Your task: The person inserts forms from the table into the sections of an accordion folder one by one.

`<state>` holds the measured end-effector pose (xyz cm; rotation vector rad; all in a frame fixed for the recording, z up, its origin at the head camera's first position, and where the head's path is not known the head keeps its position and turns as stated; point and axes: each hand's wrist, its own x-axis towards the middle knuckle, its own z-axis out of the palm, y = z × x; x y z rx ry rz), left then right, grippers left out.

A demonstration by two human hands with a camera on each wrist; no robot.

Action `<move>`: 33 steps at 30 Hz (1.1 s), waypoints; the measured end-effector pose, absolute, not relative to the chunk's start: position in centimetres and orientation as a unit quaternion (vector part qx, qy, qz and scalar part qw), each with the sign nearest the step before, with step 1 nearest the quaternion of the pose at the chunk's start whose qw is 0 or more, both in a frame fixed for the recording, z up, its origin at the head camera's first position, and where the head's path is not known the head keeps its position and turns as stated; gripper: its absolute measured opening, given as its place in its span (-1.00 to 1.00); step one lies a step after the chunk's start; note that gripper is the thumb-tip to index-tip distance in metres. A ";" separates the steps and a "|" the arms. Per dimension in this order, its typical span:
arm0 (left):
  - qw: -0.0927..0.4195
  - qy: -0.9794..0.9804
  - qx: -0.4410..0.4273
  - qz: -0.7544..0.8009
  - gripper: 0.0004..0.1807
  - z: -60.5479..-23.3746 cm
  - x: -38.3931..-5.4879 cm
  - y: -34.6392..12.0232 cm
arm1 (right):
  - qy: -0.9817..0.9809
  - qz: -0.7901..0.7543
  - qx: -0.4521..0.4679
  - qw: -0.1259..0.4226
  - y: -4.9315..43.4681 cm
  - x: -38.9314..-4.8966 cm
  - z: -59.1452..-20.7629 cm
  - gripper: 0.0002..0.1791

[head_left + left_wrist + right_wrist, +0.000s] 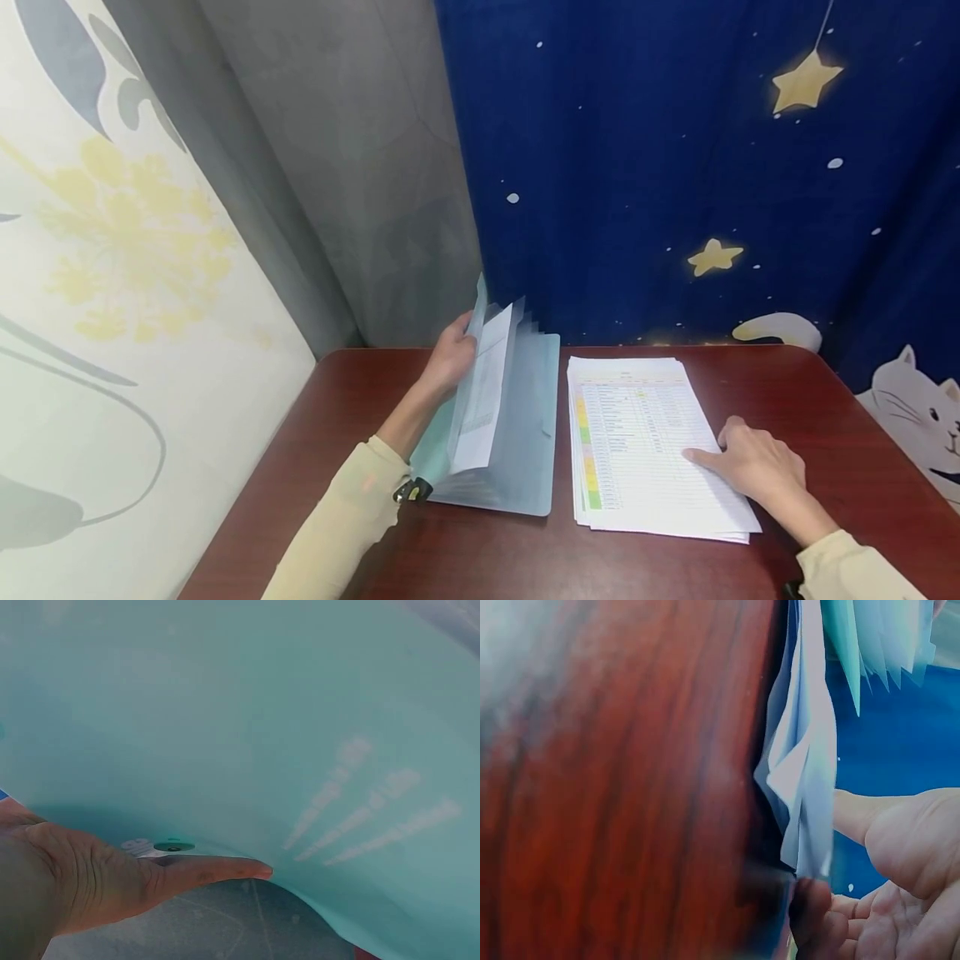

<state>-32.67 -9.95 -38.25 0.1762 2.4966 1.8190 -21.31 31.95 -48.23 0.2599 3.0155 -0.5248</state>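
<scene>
A pale blue-green document folder (534, 433) with clear inner pockets stands partly opened on the table. My left hand (452, 354) grips its raised cover at the left edge, the thumb on the inner side. In the left wrist view, the thumb (202, 874) lies along the cover (225, 750). A white printed sheet (483, 400) sits in one of the pockets. To the folder's right lies a stack of papers (652, 450), its top sheet a table with coloured cells. My right hand (761, 462) is at the stack's right edge, thumb on the top sheet, other fingers loosely bent beside it.
The dark red wooden table (360, 400) carries both folder and papers. A grey curtain (375, 167) and a blue star-patterned curtain (637, 167) hang behind its far edge. At the left is a white patterned curtain (150, 333). Dark bands circle both wrists.
</scene>
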 end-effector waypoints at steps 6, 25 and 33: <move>0.026 0.805 0.057 0.590 -0.36 -38.3 -32.8 -10.0 | 0.978 -0.188 0.083 0.023 32.1 -21.2 -48.2 -0.29; 0.037 0.806 0.049 0.589 -0.36 -38.3 -32.7 -9.8 | 0.939 -0.342 0.039 0.020 34.3 -20.5 -48.6 -0.70; 0.045 0.807 0.040 0.588 -0.36 -38.4 -32.5 -9.8 | 0.841 -0.539 0.013 0.050 34.4 -20.0 -48.8 -0.83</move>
